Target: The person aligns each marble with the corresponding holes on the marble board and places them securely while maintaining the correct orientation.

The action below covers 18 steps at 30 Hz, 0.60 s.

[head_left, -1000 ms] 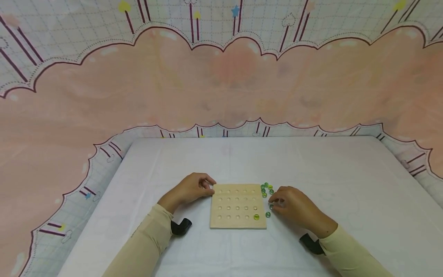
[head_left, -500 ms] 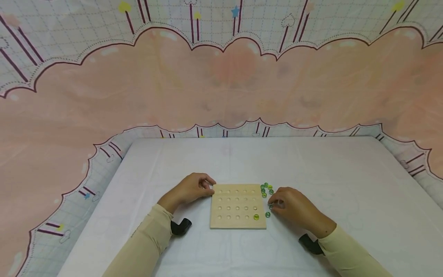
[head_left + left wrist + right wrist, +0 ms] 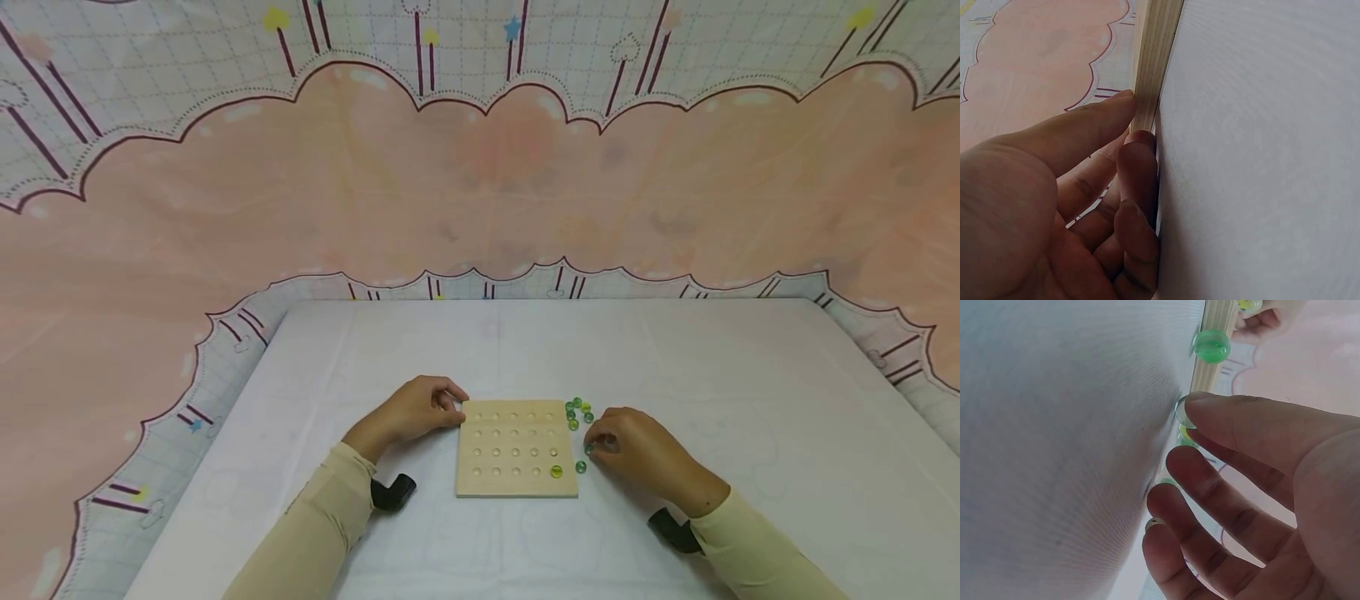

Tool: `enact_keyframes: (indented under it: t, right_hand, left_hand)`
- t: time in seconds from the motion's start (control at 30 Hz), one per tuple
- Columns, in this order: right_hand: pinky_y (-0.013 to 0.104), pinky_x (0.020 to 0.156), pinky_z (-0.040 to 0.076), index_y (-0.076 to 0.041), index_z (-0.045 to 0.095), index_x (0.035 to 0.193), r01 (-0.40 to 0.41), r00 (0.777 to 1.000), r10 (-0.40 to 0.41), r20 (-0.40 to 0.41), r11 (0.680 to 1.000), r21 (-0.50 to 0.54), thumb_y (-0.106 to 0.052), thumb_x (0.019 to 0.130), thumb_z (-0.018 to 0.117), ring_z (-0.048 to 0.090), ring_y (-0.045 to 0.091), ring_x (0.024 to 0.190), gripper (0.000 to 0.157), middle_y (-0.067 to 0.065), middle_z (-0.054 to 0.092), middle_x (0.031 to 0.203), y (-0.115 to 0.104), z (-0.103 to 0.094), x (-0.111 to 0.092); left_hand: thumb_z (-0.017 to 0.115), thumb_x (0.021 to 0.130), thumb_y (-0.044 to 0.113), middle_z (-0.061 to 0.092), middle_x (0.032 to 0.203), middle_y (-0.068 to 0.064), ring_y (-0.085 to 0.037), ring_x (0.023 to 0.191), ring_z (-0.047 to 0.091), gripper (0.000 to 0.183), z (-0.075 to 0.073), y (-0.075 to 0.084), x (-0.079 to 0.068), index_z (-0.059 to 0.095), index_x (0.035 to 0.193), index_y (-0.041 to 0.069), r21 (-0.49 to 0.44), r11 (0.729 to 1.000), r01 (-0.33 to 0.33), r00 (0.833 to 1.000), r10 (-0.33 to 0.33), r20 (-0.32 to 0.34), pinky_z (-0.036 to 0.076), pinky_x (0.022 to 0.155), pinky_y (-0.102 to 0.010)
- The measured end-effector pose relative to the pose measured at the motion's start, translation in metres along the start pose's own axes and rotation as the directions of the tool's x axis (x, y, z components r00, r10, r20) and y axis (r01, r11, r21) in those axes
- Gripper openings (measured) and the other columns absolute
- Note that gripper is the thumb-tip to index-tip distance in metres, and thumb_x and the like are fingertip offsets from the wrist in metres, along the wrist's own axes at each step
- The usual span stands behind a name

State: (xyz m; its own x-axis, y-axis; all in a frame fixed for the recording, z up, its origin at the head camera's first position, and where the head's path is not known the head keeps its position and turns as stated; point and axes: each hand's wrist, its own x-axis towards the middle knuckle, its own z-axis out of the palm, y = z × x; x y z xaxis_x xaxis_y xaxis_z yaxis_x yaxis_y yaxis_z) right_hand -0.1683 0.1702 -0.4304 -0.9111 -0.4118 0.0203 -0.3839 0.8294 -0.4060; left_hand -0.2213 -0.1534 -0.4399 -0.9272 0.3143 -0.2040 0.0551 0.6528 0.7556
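A square wooden board [image 3: 517, 488] with rows of round dimples lies on the white tabletop. My left hand [image 3: 411, 410] holds its far left corner; in the left wrist view, the thumb and a curled finger meet the board's edge [image 3: 1154, 62]. One yellow-green marble [image 3: 557, 472] sits in the dimple at the near right corner. Just right of the board, my right hand [image 3: 648, 454] pinches a clear marble [image 3: 1181, 413] between thumb and index finger, low at the table. The other right fingers are loosely bent. A green marble [image 3: 1212, 347] rests beside the board's edge.
Several green and yellow marbles [image 3: 573, 414] lie clustered by the board's far right corner. A black wrist mount [image 3: 393, 492] is on the left arm and another black mount [image 3: 674, 531] on the right. A patterned cloth [image 3: 480, 192] hangs behind the table.
The view tips very slightly. The right hand shifts a tiny amount, staying at the same marble; the left hand and the board stay put.
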Motion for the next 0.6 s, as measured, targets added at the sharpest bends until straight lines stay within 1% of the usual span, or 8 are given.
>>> enact_keyframes:
  t: [0.27,0.37,0.47,0.6]
  right_hand:
    - [0.028,0.075,0.048,-0.02,0.072,0.083,0.001,1.0,-0.001,-0.007,1.0,-0.011,-0.014,0.072,0.077,0.054,0.002,0.079,0.014,-0.014,0.061,0.082,-0.0017,-0.0011,-0.0017]
    - [0.029,0.077,0.048,-0.02,0.072,0.084,0.001,1.0,-0.001,-0.009,1.0,-0.008,-0.014,0.073,0.077,0.055,0.003,0.082,0.013,-0.014,0.062,0.083,-0.0034,-0.0024,-0.0017]
    - [0.032,0.08,0.048,-0.019,0.071,0.085,0.01,1.0,-0.01,-0.01,1.0,-0.001,-0.014,0.074,0.076,0.056,0.006,0.085,0.013,-0.013,0.063,0.084,-0.0056,-0.0039,-0.001]
    - [0.032,0.079,0.048,-0.019,0.072,0.086,0.032,0.999,-0.032,-0.014,0.999,-0.001,-0.014,0.075,0.075,0.056,0.006,0.085,0.013,-0.012,0.062,0.084,-0.008,-0.0047,-0.0021]
  left_hand:
    - [0.075,0.076,0.02,0.059,0.078,0.0,-0.013,0.069,0.051,0.024,0.0005,-0.0007,-0.0004,0.066,0.097,0.019,-0.002,1.0,-0.009,1.0,0.009,-0.001,0.042,0.063,-0.026]
    - [0.075,0.076,0.02,0.058,0.078,0.0,-0.013,0.068,0.05,0.024,0.0,0.0006,-0.0016,0.066,0.098,0.019,0.002,1.0,-0.002,1.0,0.002,-0.003,0.041,0.062,-0.026]
    - [0.075,0.076,0.021,0.058,0.077,0.0,-0.013,0.068,0.05,0.024,-0.0006,0.0018,-0.0027,0.066,0.098,0.02,0.005,1.0,0.002,1.0,-0.002,-0.006,0.041,0.062,-0.027]
    - [0.075,0.076,0.021,0.059,0.078,0.0,-0.014,0.069,0.051,0.024,-0.0003,0.0016,-0.0029,0.066,0.098,0.019,-0.003,1.0,0.001,1.0,-0.001,-0.005,0.041,0.064,-0.027]
